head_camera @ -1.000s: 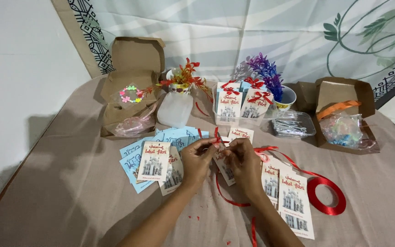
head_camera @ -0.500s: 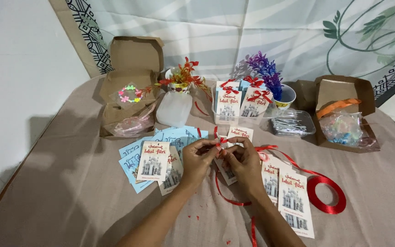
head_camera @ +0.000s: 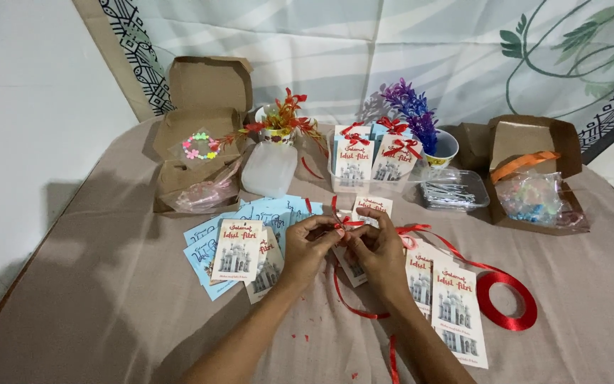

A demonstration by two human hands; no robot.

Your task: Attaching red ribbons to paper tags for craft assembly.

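Both hands meet over the middle of the counter, which is covered with a beige cloth. The left hand and the right hand are each closed in a pinch on a thin red ribbon, and the fingertips of the 2 hands are almost touching. The ribbon makes a small bow just above a white card that lies under the hands, mostly hidden by them. From there the ribbon runs right to a red ribbon roll lying flat on the cloth, and another end hangs down between the forearms. To the left of the left hand lies a loose pile of cards, white ones with a picture of a building on top of light blue ones. To the right of the right hand, 2 more white cards lie side by side. Behind the hands, finished cards with red bows stand in a clear container, with a purple plant in a cup just beside them and a red and green plant to the left. An open cardboard box stands far left and a second open box far right, holding small bags and an orange ribbon. A clear plastic tray lies between the cards and the right box.
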